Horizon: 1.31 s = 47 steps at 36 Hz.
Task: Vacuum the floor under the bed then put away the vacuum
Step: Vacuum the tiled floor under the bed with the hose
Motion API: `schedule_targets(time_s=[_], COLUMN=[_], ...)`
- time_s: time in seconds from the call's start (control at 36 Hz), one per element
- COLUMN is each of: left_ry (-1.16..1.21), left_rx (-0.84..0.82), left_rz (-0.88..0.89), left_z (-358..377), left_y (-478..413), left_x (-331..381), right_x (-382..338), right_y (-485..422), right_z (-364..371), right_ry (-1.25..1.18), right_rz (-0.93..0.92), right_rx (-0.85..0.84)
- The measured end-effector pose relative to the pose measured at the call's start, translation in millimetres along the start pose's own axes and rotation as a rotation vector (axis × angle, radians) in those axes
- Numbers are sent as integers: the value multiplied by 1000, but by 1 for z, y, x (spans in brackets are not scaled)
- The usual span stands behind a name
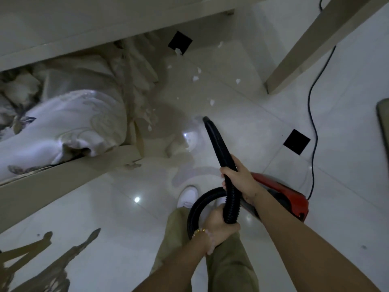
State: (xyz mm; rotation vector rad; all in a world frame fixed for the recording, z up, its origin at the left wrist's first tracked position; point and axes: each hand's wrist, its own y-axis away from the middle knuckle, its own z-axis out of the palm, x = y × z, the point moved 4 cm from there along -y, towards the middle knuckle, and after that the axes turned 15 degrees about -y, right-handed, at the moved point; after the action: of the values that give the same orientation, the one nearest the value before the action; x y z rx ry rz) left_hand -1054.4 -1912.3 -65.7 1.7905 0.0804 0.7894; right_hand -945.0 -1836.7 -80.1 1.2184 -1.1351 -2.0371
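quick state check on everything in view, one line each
nozzle: tip down near the floor
hose: gripped by both hands
right hand: closed on hose
left hand: closed on hose
vacuum: on floor, cord attached
paper scraps: scattered, not yet picked up

Floor tiles [263, 127] are looking super glossy, throwing back light spots like a mirror. The hose [231, 199] is showing ribbed black plastic, going smooth at the nozzle [212, 131]. Vacuum body [288, 199] is shining like red plastic. Bedding [69, 121] is looking like silky cloth, and the bed frame [69, 175] is looking matt.
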Motion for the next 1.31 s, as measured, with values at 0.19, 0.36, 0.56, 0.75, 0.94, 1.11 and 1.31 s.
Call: schedule_targets(time_s=[0.19,0.36,0.56,0.75,0.94,1.11,1.31], left_ry=[-41,-49,-90,-78,-23,40,180], left_rx=[-22,-41,-155,-142,-127,-144,-93], left_rz=[11,37,16,24,15,-1,-44], left_z=[-3,-7,-5,-3,-10,-15,-22], left_y=[-9,-14,-12,-8,-2,-1,-3], left_x=[2,3,0,-9,-17,-20,-21], right_x=[-7,-8,-1,4,10,12,7], right_y=[0,-10,-9,-7,-9,-12,-15], right_z=[-5,-5,1,8,17,17,13], right_ry=[-62,-56,10,34,20,4,10], right_rz=[-8,38,91,122,94,71,-15], right_rx=[47,58,0,-52,-50,-17,64])
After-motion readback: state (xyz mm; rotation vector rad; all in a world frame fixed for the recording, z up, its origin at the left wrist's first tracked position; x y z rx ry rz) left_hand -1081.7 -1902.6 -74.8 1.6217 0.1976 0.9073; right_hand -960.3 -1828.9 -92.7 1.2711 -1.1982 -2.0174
